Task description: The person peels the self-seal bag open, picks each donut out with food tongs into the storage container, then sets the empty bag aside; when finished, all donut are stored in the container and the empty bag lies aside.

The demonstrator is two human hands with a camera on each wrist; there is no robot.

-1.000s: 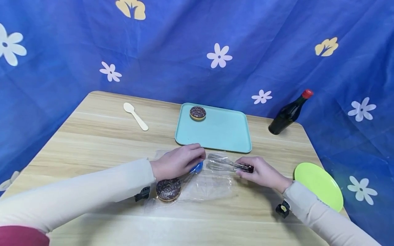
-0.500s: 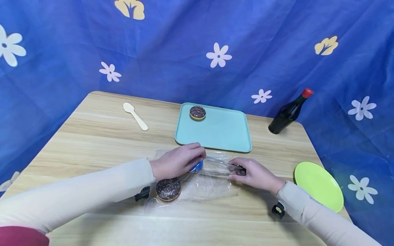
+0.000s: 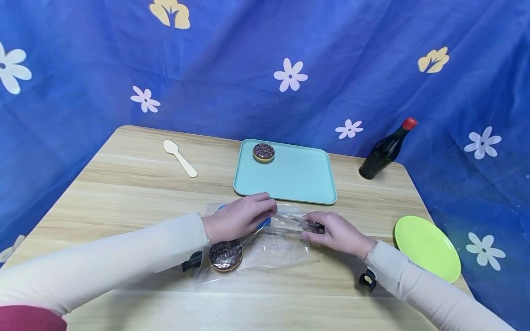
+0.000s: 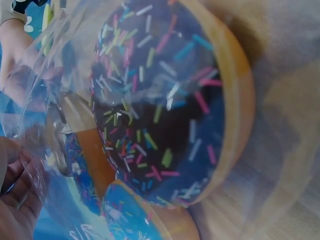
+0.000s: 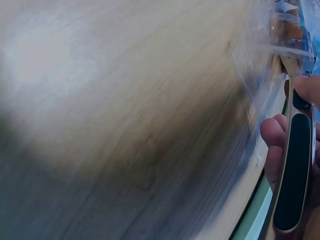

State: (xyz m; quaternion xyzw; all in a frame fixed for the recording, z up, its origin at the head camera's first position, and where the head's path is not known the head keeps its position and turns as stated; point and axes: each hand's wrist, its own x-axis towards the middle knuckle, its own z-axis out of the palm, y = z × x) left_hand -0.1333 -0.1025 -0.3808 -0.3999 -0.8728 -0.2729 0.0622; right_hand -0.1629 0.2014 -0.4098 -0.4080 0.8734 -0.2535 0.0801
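A clear plastic bag (image 3: 275, 250) lies on the table with a chocolate doughnut (image 3: 225, 255) and blue-iced doughnuts inside. In the left wrist view, the chocolate doughnut's bright sprinkles and a blue doughnut (image 4: 130, 217) show through the film. My left hand (image 3: 242, 215) pinches the bag's upper edge, its forearm crossing above the doughnuts. My right hand (image 3: 339, 233) grips metal tongs (image 5: 295, 170) by their dark-padded handles, thumb on one side and fingers on the other. The tongs' head reaches into the bag's mouth, behind film, close by the blue icing in the left wrist view.
Behind the bag lies a turquoise tray (image 3: 294, 177) bearing another chocolate doughnut (image 3: 263, 152). A white spoon (image 3: 180, 158) is at the back left. At the right are a dark bottle (image 3: 383, 152) with a red cap and a lime-green plate (image 3: 426, 248) near the table's edge.
My right hand has moved left with the tongs, pushing their head further into the bag. My left hand keeps its hold on the bag's edge.
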